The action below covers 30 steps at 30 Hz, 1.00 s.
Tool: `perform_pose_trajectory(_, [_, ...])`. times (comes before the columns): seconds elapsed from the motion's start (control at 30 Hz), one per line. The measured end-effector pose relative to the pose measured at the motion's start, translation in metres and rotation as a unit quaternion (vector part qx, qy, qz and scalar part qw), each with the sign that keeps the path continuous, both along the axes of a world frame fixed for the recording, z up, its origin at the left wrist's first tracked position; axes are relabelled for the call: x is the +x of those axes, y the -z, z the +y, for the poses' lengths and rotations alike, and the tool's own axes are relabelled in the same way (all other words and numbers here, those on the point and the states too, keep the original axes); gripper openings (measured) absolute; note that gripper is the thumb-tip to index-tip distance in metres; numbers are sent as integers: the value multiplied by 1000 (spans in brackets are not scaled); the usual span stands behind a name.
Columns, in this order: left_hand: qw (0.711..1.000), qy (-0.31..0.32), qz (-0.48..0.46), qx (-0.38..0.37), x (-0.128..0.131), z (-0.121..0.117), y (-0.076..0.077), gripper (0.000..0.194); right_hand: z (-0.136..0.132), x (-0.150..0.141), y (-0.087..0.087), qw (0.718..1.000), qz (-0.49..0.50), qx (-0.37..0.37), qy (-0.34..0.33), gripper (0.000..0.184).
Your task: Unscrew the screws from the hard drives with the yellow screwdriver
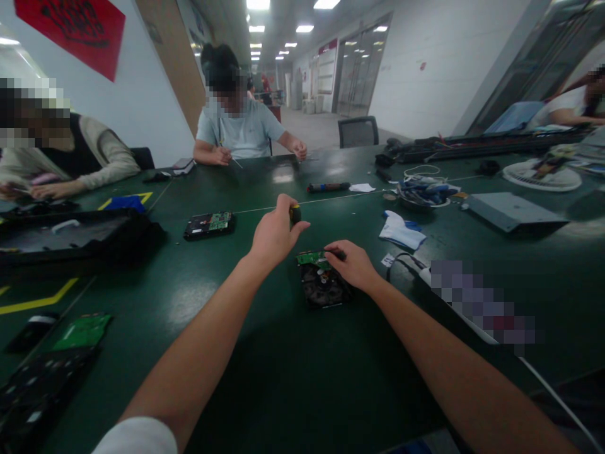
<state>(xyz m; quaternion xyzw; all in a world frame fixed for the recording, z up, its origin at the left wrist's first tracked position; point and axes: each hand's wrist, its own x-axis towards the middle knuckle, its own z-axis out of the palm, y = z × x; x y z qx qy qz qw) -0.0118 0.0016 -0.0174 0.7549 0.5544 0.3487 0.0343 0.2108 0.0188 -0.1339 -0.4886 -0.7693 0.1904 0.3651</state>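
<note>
My left hand (278, 232) is raised above the table with its fingers closed around a short black and yellow handle (295, 214), which looks like a screwdriver's. Any shaft on it does not show. Below and to the right, a hard drive (322, 285) lies on the table, its green circuit board (309, 258) at the far end. My right hand (352, 263) grips the drive's far right corner, thumb and fingers bent together at the board. A dark spot shows between those fingers; I cannot tell what it is.
Another hard drive (209, 225) lies left of my hands. At right are a white-and-blue glove (401, 231), a power strip (458, 306) and a grey metal case (515, 211). A black tray (70, 236) stands left. Across the table sits a person (241, 129).
</note>
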Motion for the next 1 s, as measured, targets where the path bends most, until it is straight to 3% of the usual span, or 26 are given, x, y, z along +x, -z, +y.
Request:
perform_pose_trajectory(0.13, [999, 26, 7, 27, -1, 0, -4, 35, 0, 0, 0, 1000, 3, 2, -1, 15])
perform_pose_trajectory(0.3, [999, -3, 50, -1, 2, -2, -2, 39, 0, 0, 0, 1000, 4, -3, 0, 15])
perform_pose_trajectory(0.43, [999, -17, 26, -15, 4, -2, 2, 50, 0, 0, 0, 1000, 4, -1, -1, 15])
perform_pose_trajectory(0.7, [999, 41, 7, 24, -1, 1, -2, 36, 1, 0, 4, 1000, 13, 1, 0, 15])
perform_pose_trajectory(1.0, [999, 0, 34, -6, 3, 2, 4, 49, 3, 1, 5, 1000, 12, 9, -4, 15])
